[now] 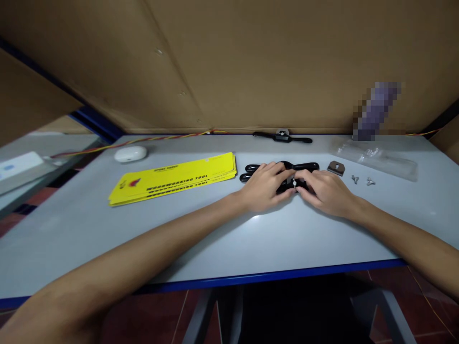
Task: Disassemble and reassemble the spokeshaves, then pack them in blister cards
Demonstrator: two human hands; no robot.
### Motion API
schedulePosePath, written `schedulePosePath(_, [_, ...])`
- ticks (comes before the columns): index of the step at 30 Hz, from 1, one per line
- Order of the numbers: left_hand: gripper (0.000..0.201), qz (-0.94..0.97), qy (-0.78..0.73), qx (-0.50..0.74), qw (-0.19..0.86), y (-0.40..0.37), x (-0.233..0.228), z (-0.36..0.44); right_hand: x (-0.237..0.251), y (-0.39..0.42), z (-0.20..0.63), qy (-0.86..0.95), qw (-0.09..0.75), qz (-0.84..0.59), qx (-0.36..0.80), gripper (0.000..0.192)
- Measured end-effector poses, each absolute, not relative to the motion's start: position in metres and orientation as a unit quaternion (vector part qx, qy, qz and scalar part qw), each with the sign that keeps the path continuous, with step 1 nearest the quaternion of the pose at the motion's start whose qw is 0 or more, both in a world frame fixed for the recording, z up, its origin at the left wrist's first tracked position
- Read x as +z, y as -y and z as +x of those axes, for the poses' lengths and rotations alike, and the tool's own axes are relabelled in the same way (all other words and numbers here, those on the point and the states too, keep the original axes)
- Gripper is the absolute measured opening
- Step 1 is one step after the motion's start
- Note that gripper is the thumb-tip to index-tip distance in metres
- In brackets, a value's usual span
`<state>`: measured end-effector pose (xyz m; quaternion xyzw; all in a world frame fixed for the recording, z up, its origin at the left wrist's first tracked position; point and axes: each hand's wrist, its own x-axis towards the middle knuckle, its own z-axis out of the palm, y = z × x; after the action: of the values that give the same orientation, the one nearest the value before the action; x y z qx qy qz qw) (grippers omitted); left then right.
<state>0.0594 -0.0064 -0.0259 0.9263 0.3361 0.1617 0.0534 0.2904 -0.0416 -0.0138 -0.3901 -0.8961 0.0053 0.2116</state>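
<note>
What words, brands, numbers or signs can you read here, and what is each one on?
"WOODWORKING TOOL": on the stacked yellow cards, repeated along the lower edges.
"SPOKE" seems to start the smaller black line on the top card; the rest is too blurred.
Lettering beside the red logo: too small to read.
Bluish mark on the white box: too blurred.
Front black spokeshaves: nothing readable.

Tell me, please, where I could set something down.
Bare patches lie between both forearms and the blue front edge, and between the yellow cards and left forearm. It's crowded around the left hand, right hand and black tools.
</note>
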Motion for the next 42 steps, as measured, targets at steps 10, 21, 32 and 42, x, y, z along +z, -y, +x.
schedulePosePath(10, [0.052, 0.928, -0.333, 0.160, 0.054, 0.0054, -0.0264, 0.0591, -0.0118, 0.0406, 0.2914, 0.897, 0.214, -0.387, 0.024, 0.027])
schedulePosePath(21, [0.056, 0.927, -0.335, 0.162, 0.057, 0.0069, -0.0244, 0.0598, -0.0150, 0.0365, 0.2945, 0.890, 0.234, -0.388, 0.041, 0.022])
schedulePosePath(32, [0.053, 0.927, -0.333, 0.164, 0.051, 0.0055, -0.0268, 0.0593, -0.0152, 0.0375, 0.2946, 0.912, 0.215, -0.350, 0.008, 0.029])
schedulePosePath(42, [0.051, 0.928, -0.334, 0.157, 0.058, 0.0071, -0.0234, 0.0600, -0.0156, 0.0390, 0.2935, 0.902, 0.238, -0.359, 0.018, 0.026])
